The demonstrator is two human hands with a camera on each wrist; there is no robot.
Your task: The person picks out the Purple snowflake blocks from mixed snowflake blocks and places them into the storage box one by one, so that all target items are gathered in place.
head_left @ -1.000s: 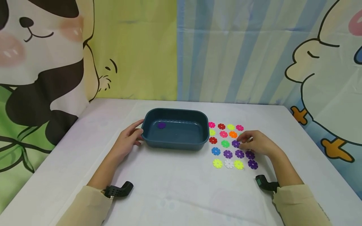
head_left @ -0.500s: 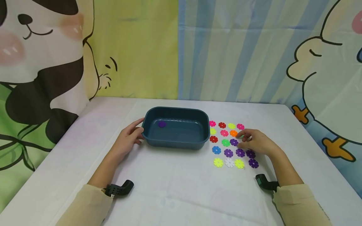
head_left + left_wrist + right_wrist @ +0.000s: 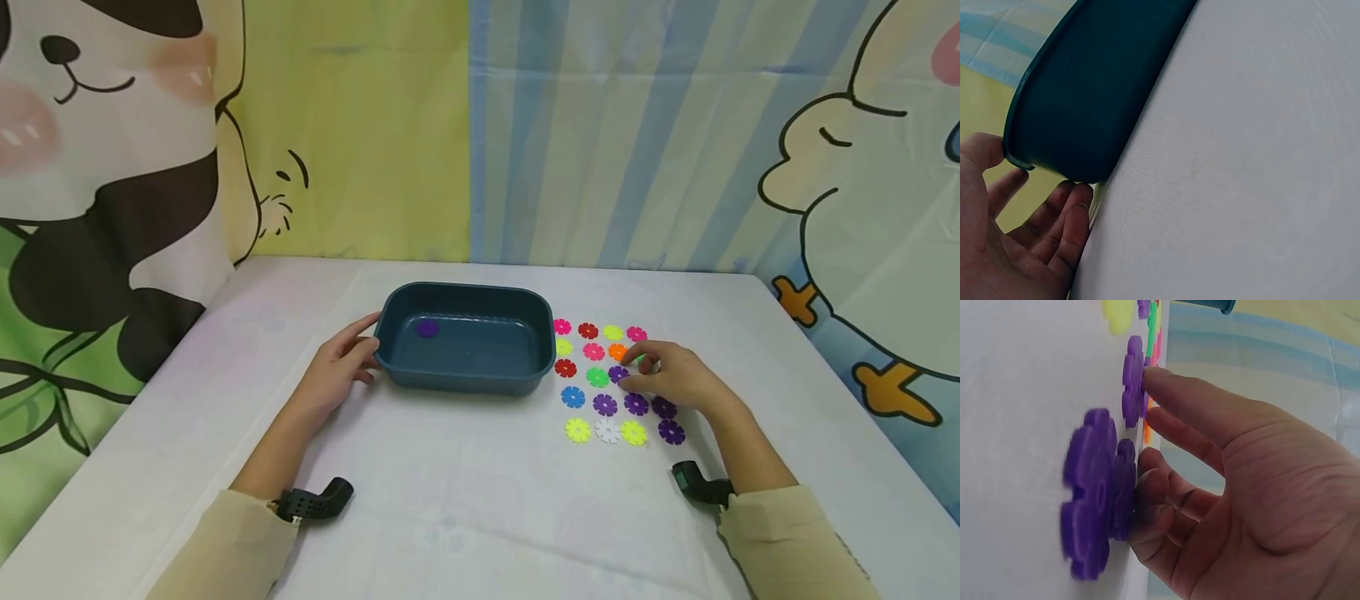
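Note:
My left hand touches the left end of a dark teal plastic basin from outside, thumb and index fingertips at its rim. In the left wrist view the other fingers lie loosely bent beside the basin's wall. One purple flower-shaped disc lies inside it. To the right, my right hand hovers low over rows of coloured flower discs. Its thumb and index fingertips, spread apart, are at the edge of a purple flower disc lying on the table. More purple discs lie below the hand.
Flower discs in several colours stand right of the basin, among them a blue disc, a white disc and an orange disc. A white cloth covers the table. A printed curtain hangs behind.
My right hand has shifted slightly left, and the purple disc at its fingertips has slid a little left and away from me. The left hand and basin stay in place.

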